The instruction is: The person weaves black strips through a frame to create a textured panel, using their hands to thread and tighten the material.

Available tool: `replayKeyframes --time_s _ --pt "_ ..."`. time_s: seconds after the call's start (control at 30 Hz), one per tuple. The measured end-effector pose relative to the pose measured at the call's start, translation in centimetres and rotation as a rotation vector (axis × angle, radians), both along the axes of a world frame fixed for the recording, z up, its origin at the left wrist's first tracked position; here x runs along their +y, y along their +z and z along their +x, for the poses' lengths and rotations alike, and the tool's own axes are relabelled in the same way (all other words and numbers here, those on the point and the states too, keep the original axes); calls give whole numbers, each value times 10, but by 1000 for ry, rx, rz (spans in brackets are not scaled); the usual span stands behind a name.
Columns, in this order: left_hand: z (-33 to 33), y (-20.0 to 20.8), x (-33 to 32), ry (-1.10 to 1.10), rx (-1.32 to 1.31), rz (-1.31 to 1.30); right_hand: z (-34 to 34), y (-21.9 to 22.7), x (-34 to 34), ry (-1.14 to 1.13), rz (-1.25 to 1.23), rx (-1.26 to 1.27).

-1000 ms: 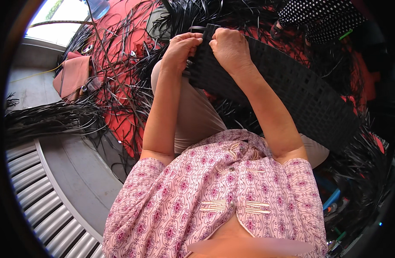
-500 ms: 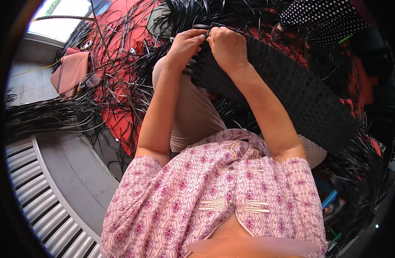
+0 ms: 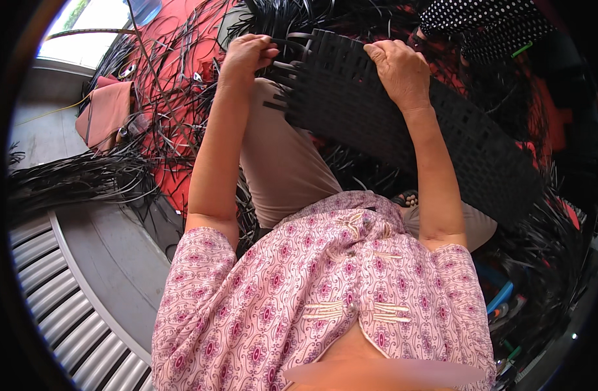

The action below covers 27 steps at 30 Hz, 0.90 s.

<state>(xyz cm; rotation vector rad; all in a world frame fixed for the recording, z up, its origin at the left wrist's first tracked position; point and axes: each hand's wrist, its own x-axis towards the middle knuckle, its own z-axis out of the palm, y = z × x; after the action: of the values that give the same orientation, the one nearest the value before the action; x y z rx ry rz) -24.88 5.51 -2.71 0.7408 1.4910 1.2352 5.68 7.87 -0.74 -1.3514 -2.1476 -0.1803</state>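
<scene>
A long woven panel of flat black strips (image 3: 351,98) lies slantwise across my knees, from upper middle toward the right. Loose strip ends stick out of its left end. My left hand (image 3: 245,58) is closed, pinching a flat black strip (image 3: 289,43) that runs to that end of the panel. On the panel's far edge, my right hand (image 3: 403,72) is closed over the rim, thumb toward the left. Its fingertips are partly hidden.
Tangles of black strips (image 3: 71,182) cover the red floor (image 3: 181,58). A pinkish cloth (image 3: 105,114) lies at left, above a roller conveyor (image 3: 71,313). Another person's polka-dot clothing (image 3: 488,29) shows at upper right. A blue-handled tool (image 3: 501,298) lies at lower right.
My hands were together at the panel's left end and are now apart. The left has drawn left with the strip; the right has moved right along the far edge.
</scene>
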Motion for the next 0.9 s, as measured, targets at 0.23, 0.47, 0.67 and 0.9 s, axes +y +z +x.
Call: replayKeyframes --time_s 0.23,0.47,0.67,0.9 --pt "-35 0 0 -116 -54 82 -2 -1 -8 32 175 53" --pt "-53 -23 8 -161 -127 125 6 -7 -85 75 210 51" --pt "-45 -26 11 -117 -25 125 13 -26 -92 57 315 107" --pt "-42 -36 26 -185 151 163 23 -27 -102 -32 328 -55"
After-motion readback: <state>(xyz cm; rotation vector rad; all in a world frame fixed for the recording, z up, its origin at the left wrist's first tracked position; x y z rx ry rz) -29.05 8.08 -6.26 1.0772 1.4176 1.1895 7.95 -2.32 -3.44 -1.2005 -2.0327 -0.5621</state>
